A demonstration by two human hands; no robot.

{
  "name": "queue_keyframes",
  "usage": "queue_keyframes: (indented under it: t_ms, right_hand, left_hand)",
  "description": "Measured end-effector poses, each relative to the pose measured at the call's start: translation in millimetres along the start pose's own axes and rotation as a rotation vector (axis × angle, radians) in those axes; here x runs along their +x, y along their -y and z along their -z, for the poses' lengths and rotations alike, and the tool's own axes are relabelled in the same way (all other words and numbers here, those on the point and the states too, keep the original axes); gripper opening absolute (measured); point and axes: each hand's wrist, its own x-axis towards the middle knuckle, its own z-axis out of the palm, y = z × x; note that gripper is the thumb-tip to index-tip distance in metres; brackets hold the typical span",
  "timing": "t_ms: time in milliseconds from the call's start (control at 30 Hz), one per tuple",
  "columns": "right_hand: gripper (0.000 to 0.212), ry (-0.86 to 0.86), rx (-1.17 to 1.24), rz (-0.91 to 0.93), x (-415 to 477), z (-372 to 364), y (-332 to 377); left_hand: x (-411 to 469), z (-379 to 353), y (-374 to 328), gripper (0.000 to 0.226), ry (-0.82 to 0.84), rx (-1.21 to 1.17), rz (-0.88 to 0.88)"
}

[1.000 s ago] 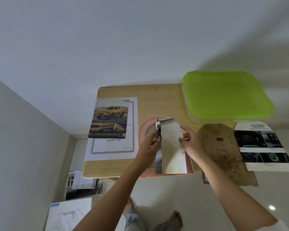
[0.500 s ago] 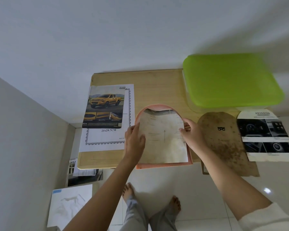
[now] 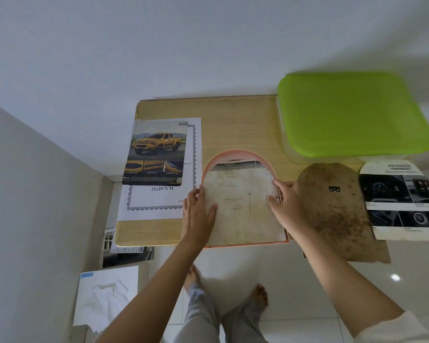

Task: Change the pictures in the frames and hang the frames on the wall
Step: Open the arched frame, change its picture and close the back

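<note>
A pink arched frame (image 3: 235, 154) lies face down on the wooden table (image 3: 233, 120). A stained, pale sheet (image 3: 243, 209) lies inside the frame, printed side down. My left hand (image 3: 200, 214) rests flat on the sheet's left edge. My right hand (image 3: 286, 201) presses fingertips on its right edge. A brown arched backing board (image 3: 339, 214) lies to the right of the frame. A yellow pickup picture (image 3: 156, 152) lies on a white bordered sheet (image 3: 159, 201) at the left. A dark car-interior picture (image 3: 401, 199) lies at the far right.
A green-lidded plastic box (image 3: 352, 112) stands at the table's back right. More printed papers (image 3: 126, 253) lie under the table's left corner, and a white package (image 3: 107, 295) lies lower left. My bare feet (image 3: 258, 295) stand on the white tiled floor.
The folded sheet I held upright over the frame was opened out and laid flat inside it. Both hands moved from pinching it to pressing its side edges.
</note>
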Motion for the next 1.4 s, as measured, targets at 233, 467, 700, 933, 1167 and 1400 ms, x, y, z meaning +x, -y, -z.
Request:
queue_keyframes:
  t_ms: [233, 467, 700, 933, 1167, 1400]
  right_hand:
    - [0.049, 0.04, -0.056, 0.063, -1.9, 0.0, -4.9]
    - [0.049, 0.036, -0.084, 0.063, 2.5, -4.8, -6.9]
    - [0.051, 0.043, -0.112, 0.064, 0.9, -10.8, 1.0]
    - [0.051, 0.059, -0.112, 0.064, 0.7, -14.9, 3.8]
    - [0.052, 0.071, -0.119, 0.128, -8.1, 14.1, -5.7]
    - [0.055, 0.109, -0.28, 0.075, -27.4, 71.4, -66.7]
  left_hand:
    - [2.8, 0.2, -0.1, 0.06, 0.008, -0.002, -0.02]
    - [4.5, 1.9, -3.6, 0.06, 0.008, -0.017, -0.033]
    - [8.1, 8.9, -0.9, 0.058, -0.002, -0.034, -0.009]
    - [8.9, 14.0, 2.4, 0.057, 0.001, -0.021, -0.004]
    - [8.9, 9.1, -29.7, 0.054, -0.069, 0.114, -0.051]
    - [-3.6, -57.0, -114.8, 0.059, 0.107, 0.174, -0.468]
